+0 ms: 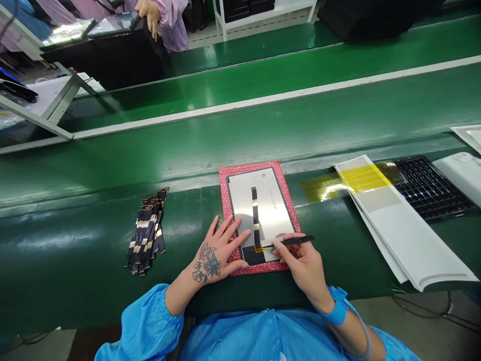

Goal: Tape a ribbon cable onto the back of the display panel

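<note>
A silver display panel lies face down on a pink foam mat at the near edge of the green bench. A dark flex cable runs down its middle to a yellow tab near the bottom. My left hand, tattooed on the back, rests flat with fingers spread on the panel's lower left corner. My right hand pinches black tweezers, whose tip touches the yellow tab at the cable's end.
A pile of several loose flex cables lies to the left. White trays, yellow tape and a black grid tray sit at right. Another person's hand rests on a black box across the conveyor belt.
</note>
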A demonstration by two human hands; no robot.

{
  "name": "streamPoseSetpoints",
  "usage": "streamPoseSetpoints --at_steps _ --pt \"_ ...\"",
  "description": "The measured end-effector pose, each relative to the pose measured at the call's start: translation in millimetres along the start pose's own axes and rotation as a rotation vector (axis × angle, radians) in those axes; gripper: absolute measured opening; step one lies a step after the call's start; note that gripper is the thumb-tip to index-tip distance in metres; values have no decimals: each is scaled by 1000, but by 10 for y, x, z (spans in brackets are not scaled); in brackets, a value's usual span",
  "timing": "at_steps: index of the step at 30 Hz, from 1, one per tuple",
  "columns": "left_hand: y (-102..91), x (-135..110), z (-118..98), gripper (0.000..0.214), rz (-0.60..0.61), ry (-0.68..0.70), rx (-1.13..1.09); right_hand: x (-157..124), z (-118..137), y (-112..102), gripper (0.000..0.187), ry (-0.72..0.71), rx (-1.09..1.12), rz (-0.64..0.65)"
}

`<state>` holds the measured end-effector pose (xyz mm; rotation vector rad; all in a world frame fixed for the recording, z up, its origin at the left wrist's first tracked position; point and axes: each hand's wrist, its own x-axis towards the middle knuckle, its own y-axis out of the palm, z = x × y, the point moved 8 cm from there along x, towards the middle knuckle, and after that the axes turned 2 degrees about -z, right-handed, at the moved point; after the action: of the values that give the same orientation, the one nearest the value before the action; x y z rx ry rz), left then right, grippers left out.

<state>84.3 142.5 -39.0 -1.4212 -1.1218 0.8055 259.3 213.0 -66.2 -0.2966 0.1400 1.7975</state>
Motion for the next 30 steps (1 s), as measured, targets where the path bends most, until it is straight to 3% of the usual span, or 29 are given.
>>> streamPoseSetpoints --at_steps 9,16,30 --pt "-7 -10 3 68 9 -18 -38 1 -23 -7 44 1 -2 -2" --pt "-54 -24 -200 49 -49 48 -117 -4 -25 -2 42 -5 -3 0" --pt "-29 -28 -279 45 -100 65 -35 -39 -26 -44 36 -86 -104 -22"
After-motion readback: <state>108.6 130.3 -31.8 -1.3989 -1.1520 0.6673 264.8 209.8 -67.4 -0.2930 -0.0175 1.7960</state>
